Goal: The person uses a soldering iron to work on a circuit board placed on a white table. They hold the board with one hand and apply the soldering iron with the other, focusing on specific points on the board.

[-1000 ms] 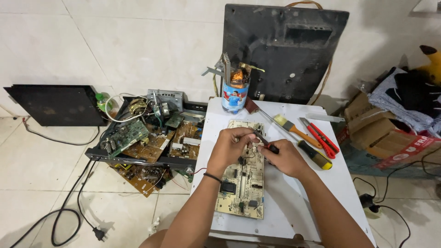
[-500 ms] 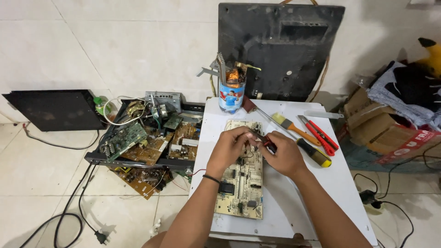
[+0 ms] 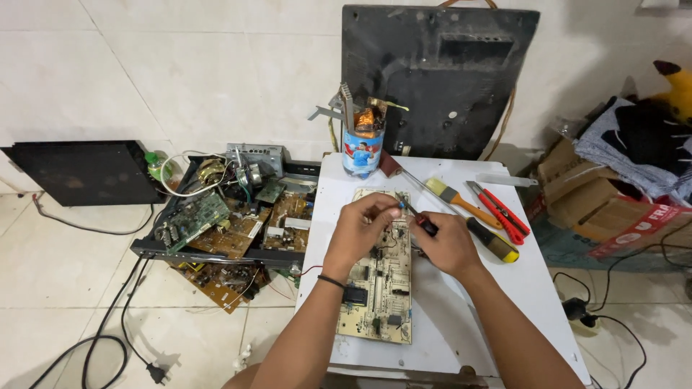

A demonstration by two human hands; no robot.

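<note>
The circuit board [image 3: 380,281] lay flat on the white counter [image 3: 497,302], its long side running away from the person, just below the blue can of tools [image 3: 362,148]. Judged light, stiff and brittle: best held by its bare edges, clear of the soldered parts and pins. It was tan, long and narrow, studded with dark chips, small capacitors and a black block near its near end.

Left hand [image 3: 360,234] rested on the board's upper left, fingers curled and pinched at a small part near the board's top; what they held could not be made out. Right hand [image 3: 450,245], at the board's right edge, had its fingers closed around a small black-and-red-handled tool [image 3: 418,220], tip aimed at the same spot.

Right of the board: paintbrush [image 3: 454,196], red cutter [image 3: 499,210], yellow-tipped screwdriver [image 3: 494,241].
</note>
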